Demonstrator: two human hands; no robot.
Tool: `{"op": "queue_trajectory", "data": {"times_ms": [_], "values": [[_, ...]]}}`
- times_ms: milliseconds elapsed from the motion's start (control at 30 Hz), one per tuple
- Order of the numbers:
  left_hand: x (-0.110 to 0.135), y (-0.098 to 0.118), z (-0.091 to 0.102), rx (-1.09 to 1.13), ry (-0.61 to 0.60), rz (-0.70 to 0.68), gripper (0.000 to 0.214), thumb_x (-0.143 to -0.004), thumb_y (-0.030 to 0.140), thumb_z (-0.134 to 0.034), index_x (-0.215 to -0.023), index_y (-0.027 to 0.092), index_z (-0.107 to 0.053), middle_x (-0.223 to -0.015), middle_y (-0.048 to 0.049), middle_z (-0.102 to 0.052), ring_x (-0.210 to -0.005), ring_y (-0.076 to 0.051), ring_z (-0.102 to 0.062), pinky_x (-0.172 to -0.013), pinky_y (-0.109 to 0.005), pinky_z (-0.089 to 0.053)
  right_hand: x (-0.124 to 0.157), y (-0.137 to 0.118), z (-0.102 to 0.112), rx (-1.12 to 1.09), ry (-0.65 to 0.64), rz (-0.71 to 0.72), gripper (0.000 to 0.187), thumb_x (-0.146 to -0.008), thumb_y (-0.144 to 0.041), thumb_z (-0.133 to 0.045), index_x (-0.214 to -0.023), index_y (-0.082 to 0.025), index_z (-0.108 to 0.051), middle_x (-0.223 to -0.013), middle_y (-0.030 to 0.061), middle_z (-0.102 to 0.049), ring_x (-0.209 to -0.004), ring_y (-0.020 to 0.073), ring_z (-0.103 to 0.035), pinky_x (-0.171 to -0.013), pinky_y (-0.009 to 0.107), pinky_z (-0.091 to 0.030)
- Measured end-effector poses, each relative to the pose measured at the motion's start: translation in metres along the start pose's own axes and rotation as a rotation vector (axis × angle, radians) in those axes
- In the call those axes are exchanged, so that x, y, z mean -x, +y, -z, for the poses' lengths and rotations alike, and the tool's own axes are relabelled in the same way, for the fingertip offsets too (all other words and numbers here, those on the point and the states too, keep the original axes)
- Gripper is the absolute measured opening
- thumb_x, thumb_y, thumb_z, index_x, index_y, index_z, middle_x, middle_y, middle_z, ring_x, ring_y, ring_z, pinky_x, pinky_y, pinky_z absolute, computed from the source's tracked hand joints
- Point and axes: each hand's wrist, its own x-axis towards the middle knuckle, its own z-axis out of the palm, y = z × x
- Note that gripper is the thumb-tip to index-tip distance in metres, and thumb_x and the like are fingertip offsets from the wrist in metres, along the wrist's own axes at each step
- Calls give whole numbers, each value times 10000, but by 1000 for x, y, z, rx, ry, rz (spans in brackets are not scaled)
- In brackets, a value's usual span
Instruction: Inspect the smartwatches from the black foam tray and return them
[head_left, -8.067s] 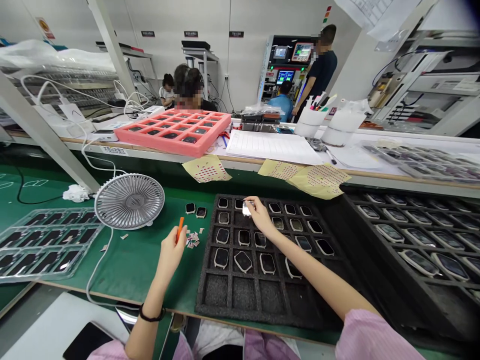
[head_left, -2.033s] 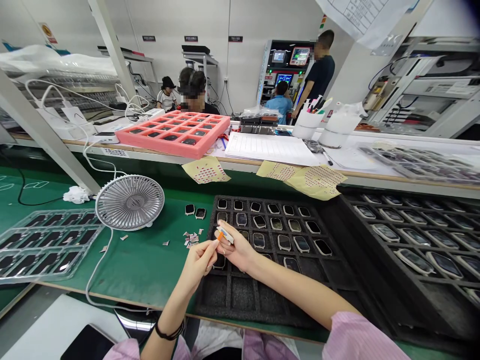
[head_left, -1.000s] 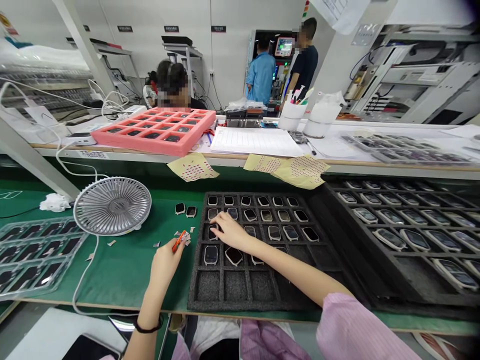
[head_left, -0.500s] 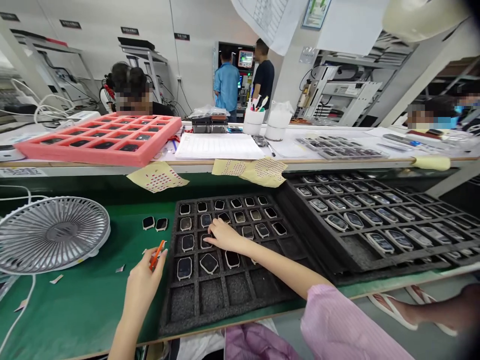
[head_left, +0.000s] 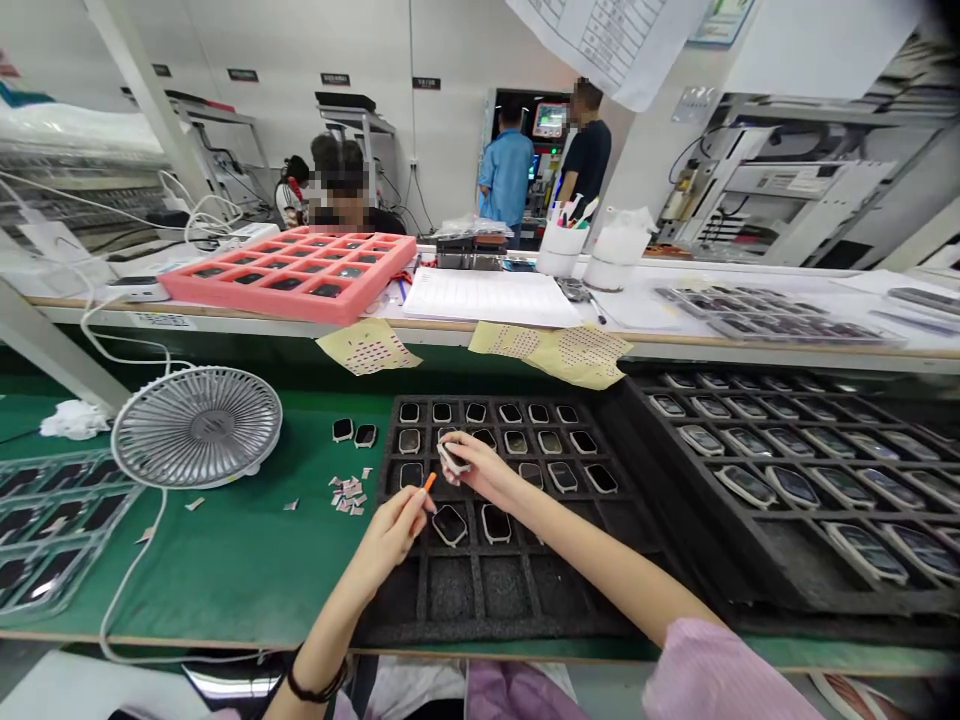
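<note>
The right hand [head_left: 484,470] is closed narrowly around a small rounded-square watch-like device with a pale rim and dark face [head_left: 452,458], holding it just above the far left part of a black foam compartment tray [head_left: 450,590]. The left hand [head_left: 390,540] pinches a slim orange stick [head_left: 429,482], its tip near the device, though whether they touch is too small to tell. Similar watch-like devices sit in rows in the tray's far compartments, while its nearest row is bare foam. Just left of the tray, on a green desk mat [head_left: 240,570], lie a small scatter of pale paper scraps [head_left: 345,492] and two dark rounded-square pieces [head_left: 352,433]. Further left stand a round grey desk fan [head_left: 196,427] and a clear plastic tray of dark pieces [head_left: 52,530]. To the right is a second black foam tray of larger pale-rimmed devices [head_left: 780,500] — and across the desk, a coral-pink foam tray [head_left: 289,275] and yellow dotted sheets [head_left: 551,355].
</note>
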Motion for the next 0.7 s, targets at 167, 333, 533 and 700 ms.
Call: {"op": "queue_trajectory", "data": {"times_ms": [167, 333, 533, 700], "values": [[-1, 11, -13, 71, -3, -34, 495, -788, 674, -458, -762, 182, -496, -498, 117, -277, -359, -29, -158, -322, -149, -132, 11, -12, -24, -359, 15, -71, 287, -793, -438, -653, -878, -212, -498, -595, -74, -508, -415, 65, -433, -432, 206, -326], [0, 9, -11, 59, -3, -77, 501, -803, 668, -459, -734, 174, -506, -468, 114, -288, -345, -30, -175, -315, -155, -139, 15, -17, -31, -426, 39, -69, 301, -761, -420, -711, -807, -199, -512, -530, -85, -525, -372, 63, -444, -391, 189, -354], [3, 17, -13, 104, -28, -127, 481, -807, 632, -502, -719, 161, -537, -431, 112, -303, -339, -29, -177, -331, -166, -171, 21, -11, -44, -574, -52, -170, 298, -748, -399, -718, -722, -203, -495, -410, -130, -400, -287, 28, -250, -311, 152, -248], [4, 26, -15, 87, 23, -169, 468, -814, 619, -504, -709, 164, -539, -431, 107, -287, -349, -37, -183, -336, -177, -162, 23, -3, -55, -671, -39, -218, 424, -739, -423, -710, -567, -200, -392, -381, -117, -346, -309, 23, -209, -324, 153, -251]]}}
